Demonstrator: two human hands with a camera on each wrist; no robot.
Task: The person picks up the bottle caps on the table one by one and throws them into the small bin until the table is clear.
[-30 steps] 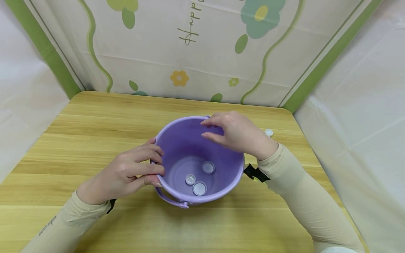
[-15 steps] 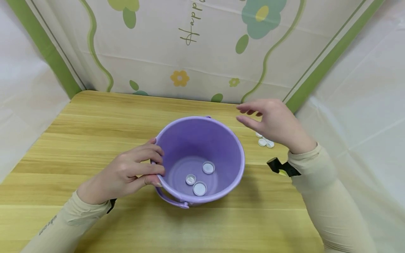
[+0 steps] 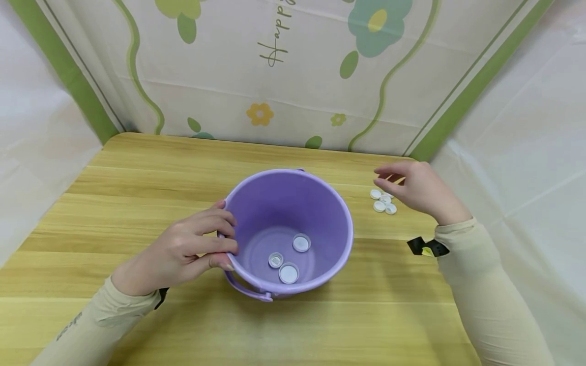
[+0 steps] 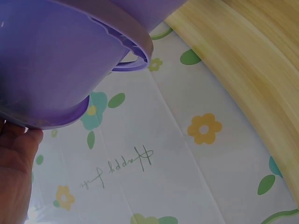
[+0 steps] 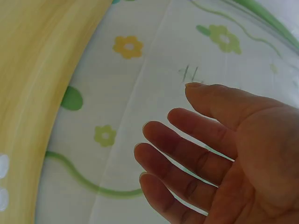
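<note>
A purple bucket (image 3: pixel 293 198) stands on the wooden table in the head view, its handle (image 3: pixel 249 291) hanging down at the near left. My left hand (image 3: pixel 183 249) grips the bucket's left rim, thumb toward me. Inside on the bottom lie a small round white cap (image 3: pixel 275 260) and two larger ones with clear rims, one cap (image 3: pixel 289 273) nearer me and one cap (image 3: pixel 301 242) farther back. My right hand (image 3: pixel 423 190) hovers beside several small white caps (image 3: pixel 379 206) on the table. In the right wrist view its fingers are spread and relaxed, holding nothing.
The wooden table (image 3: pixel 151 178) extends on both sides of the bucket. Its back edge meets a white cloth (image 3: pixel 302 101) printed with flowers. Plain white sheets hang to the left and right. A black strap (image 3: pixel 428 247) hangs from my right wrist.
My right hand has moved right, from over the bucket's far right rim to beside the white caps on the table, uncovering them. The left hand and the bucket have stayed put.
</note>
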